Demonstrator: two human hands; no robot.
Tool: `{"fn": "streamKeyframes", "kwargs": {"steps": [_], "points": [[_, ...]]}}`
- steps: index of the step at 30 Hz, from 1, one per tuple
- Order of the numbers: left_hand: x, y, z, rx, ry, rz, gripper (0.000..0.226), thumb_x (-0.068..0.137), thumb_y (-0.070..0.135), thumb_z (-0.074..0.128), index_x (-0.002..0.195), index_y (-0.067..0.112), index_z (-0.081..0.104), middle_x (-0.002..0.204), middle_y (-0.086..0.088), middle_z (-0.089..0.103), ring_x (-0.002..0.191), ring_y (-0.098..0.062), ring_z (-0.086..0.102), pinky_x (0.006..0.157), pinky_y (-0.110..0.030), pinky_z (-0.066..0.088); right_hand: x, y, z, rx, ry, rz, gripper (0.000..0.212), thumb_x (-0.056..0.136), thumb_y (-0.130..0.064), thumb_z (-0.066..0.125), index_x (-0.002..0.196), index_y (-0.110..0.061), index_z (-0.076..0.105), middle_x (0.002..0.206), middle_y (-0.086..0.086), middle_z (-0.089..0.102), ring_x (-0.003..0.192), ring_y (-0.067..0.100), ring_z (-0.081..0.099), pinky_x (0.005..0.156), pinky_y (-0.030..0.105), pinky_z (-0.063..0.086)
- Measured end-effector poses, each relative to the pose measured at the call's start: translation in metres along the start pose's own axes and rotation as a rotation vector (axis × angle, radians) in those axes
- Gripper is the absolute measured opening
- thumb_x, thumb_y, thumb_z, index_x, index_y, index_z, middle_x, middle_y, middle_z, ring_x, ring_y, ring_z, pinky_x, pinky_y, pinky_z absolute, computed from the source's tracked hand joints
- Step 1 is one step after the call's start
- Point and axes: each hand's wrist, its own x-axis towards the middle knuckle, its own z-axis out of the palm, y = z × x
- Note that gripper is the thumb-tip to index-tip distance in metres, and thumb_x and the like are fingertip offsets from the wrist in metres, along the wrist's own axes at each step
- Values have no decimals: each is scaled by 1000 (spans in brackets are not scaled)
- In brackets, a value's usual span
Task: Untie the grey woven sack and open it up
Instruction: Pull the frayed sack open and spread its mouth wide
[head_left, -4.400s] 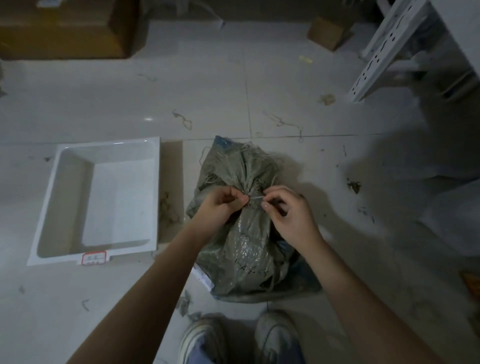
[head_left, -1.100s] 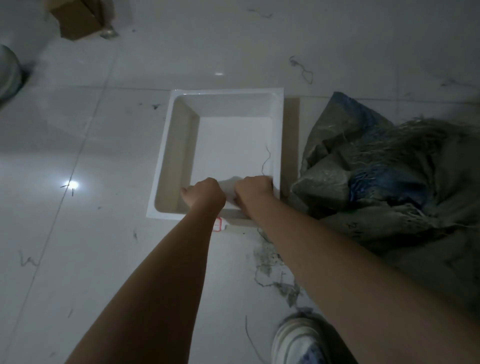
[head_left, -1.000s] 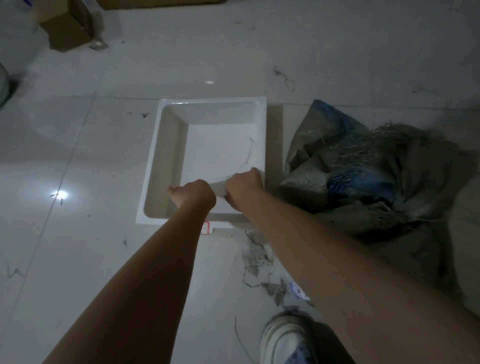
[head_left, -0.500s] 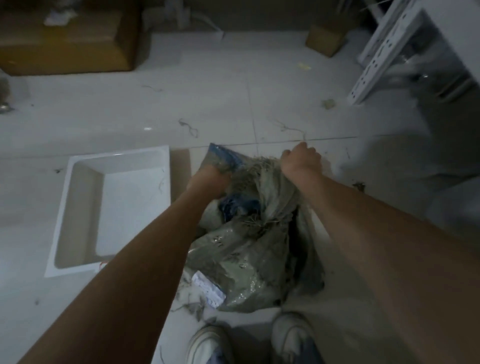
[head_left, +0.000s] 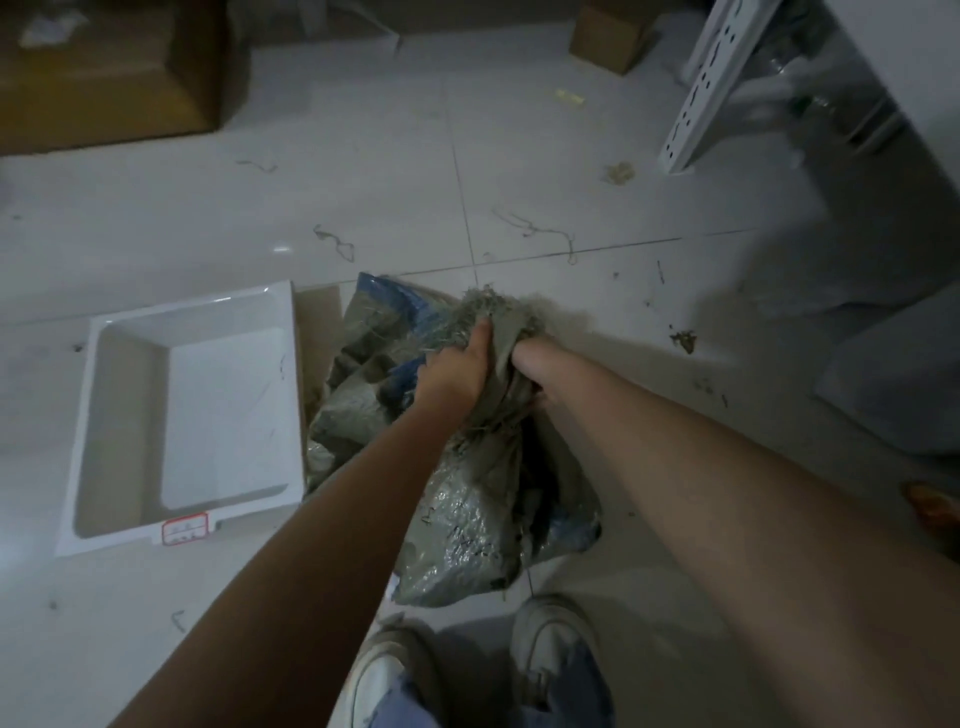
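Now the opening step: sack (head_left: 467, 499) sits on the floor (head_left: 363, 156) just right of the white tray (head_left: 104, 415), above the person's shoes. Left hand (head_left: 457, 364) is clenched on the frayed neck fabric. Right hand (head_left: 524, 358) is buried in the folds, so its grasp can't be told. No tie shows. Next move likely needs both hands pulling the mouth apart.
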Motion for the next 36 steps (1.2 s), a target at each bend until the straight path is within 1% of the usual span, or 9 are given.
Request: {"fn": "streamKeyframes", "kwargs": {"steps": [3, 7, 12, 15, 18, 23, 29, 33, 36], "points": [[-19, 29, -25, -302, -47, -87, 77, 90, 61, 29, 140, 4, 42, 143, -20, 47, 129, -34, 47, 112, -42, 35, -27, -28, -14, 58, 50, -71, 20, 88, -25, 51, 100, -11, 60, 92, 14, 65, 70, 28, 63, 62, 33, 56], [-59, 63, -56, -480, -25, -9, 72, 93, 57, 29, 137, 2, 45, 137, -20, 52, 123, -33, 52, 101, -38, 42, -74, -70, -34, 110, 127, -270, 10, 88, -19, 50, 89, -16, 60, 79, 7, 60, 70, 24, 59, 64, 22, 54], [-120, 99, -98, -604, -12, 153, 65, 86, 65, 36, 112, 10, 58, 100, -11, 63, 82, -23, 60, 78, -33, 51, -158, -124, -54, 245, 150, -414, 38, 95, -31, 41, 108, 0, 60, 108, 24, 63, 95, 37, 61, 96, 43, 49], [-155, 115, -116, -683, -19, 234, 37, 87, 48, 51, 95, 15, 63, 94, -8, 66, 86, -22, 63, 82, -35, 54, -202, -144, -63, 375, 151, -453, 41, 91, -43, 33, 81, -12, 58, 97, 18, 64, 92, 33, 59, 96, 49, 48], [-173, 112, -123, -742, -100, 271, 39, 85, 25, 63, 120, 8, 62, 112, -10, 70, 97, -24, 68, 72, -32, 60, -236, -148, -69, 438, 151, -462, 44, 94, -45, 30, 89, -14, 61, 97, 18, 62, 96, 32, 57, 86, 41, 46], [-190, 79, -112, -733, -7, 268, 34, 83, -2, 59, 117, 1, 60, 101, -15, 69, 87, -27, 66, 69, -33, 57, -250, -103, -67, 278, 72, -349, 63, 86, -57, 48, 125, -7, 44, 136, 8, 48, 117, 29, 49, 100, 39, 40], [-191, 58, -111, -403, -65, 220, 31, 86, -3, 55, 116, -10, 55, 91, -21, 64, 77, -29, 63, 72, -38, 53, -238, -72, -63, -29, 12, -317, 66, 74, -37, 73, 127, -9, 47, 125, 8, 58, 109, 26, 57, 83, 31, 53], [-188, 53, -123, -490, -71, 221, 23, 84, -2, 61, 106, -8, 60, 77, -15, 65, 58, -19, 65, 51, -26, 56, -235, -73, -75, -188, -52, -375, 16, 80, -9, 71, 91, -4, 61, 86, 9, 66, 71, 16, 59, 57, 18, 48], [-180, 52, -133, -597, -45, 188, 12, 87, -3, 58, 98, -2, 61, 80, -13, 64, 69, -22, 62, 65, -33, 57, -226, -73, -82, -418, 89, -333, 21, 80, -6, 63, 101, -1, 61, 98, 15, 62, 83, 24, 56, 68, 25, 42]]}}
